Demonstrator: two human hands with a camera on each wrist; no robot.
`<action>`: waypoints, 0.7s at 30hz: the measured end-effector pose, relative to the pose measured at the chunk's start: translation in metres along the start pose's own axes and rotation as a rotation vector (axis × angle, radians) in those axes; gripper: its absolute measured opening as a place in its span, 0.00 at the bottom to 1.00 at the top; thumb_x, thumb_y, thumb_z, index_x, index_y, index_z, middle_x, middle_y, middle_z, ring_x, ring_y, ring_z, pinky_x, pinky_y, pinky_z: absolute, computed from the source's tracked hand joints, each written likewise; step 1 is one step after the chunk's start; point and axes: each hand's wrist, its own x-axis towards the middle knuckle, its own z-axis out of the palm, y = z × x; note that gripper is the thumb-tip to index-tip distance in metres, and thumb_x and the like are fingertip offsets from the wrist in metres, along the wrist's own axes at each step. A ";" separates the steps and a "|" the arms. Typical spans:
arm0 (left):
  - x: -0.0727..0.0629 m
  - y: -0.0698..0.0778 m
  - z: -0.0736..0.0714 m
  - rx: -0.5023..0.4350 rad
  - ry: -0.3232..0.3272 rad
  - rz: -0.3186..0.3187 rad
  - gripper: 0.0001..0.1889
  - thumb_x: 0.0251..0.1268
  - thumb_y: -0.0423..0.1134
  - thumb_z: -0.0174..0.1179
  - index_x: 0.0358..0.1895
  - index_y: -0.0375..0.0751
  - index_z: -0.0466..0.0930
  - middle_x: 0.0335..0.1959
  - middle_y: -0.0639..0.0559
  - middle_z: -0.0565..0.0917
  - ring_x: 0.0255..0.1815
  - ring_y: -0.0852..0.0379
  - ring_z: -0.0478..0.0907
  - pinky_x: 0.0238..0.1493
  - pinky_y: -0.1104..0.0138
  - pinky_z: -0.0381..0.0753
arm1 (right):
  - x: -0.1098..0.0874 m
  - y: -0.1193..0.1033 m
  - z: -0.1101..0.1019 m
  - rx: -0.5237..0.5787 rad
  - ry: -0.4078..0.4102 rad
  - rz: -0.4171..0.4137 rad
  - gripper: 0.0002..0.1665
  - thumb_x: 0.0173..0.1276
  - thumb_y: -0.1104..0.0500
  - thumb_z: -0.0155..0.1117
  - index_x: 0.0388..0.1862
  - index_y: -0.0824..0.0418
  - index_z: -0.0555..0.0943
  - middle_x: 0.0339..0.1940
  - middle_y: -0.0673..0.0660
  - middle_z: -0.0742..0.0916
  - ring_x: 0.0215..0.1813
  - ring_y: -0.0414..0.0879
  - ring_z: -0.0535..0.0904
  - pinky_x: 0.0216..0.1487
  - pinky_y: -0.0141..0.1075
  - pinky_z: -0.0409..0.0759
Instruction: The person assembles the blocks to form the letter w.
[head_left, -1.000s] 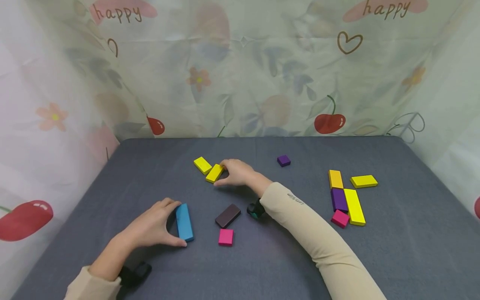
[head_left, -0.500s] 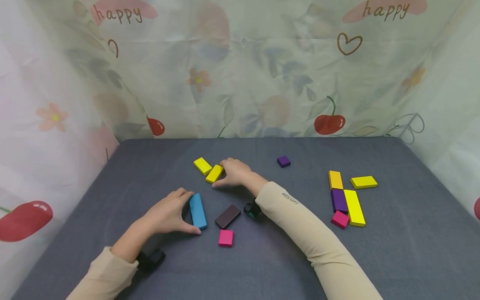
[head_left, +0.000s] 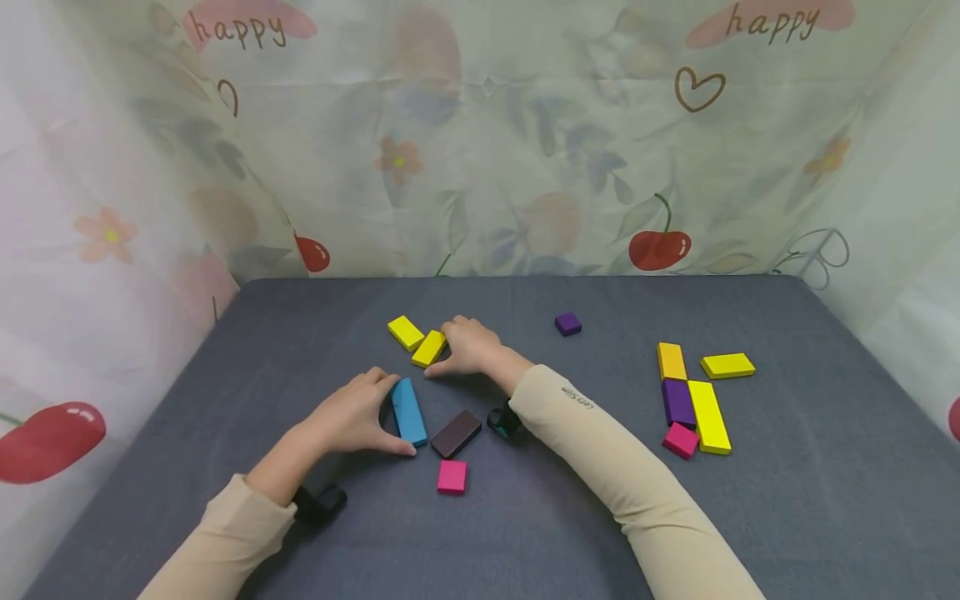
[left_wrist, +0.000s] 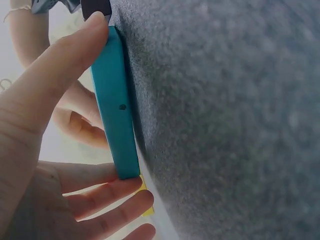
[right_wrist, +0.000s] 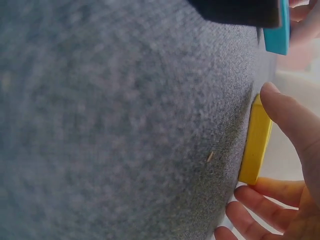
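As left hand [head_left: 354,414] pinches blue block [head_left: 409,413], right hand [head_left: 469,347] pinches yellow block [head_left: 428,350] at its one o'clock: likely light; grip ends!

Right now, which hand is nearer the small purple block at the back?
Right. The right hand is left of the small purple block, gripping a yellow block; the left hand is farther left and lower in view, gripping the blue block.
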 end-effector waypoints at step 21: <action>-0.002 0.004 0.000 -0.003 -0.009 -0.007 0.56 0.35 0.67 0.70 0.64 0.29 0.65 0.58 0.36 0.72 0.54 0.44 0.72 0.56 0.49 0.75 | 0.002 -0.003 0.003 -0.025 0.034 0.029 0.44 0.57 0.35 0.62 0.65 0.60 0.69 0.59 0.58 0.76 0.58 0.50 0.74 0.58 0.43 0.76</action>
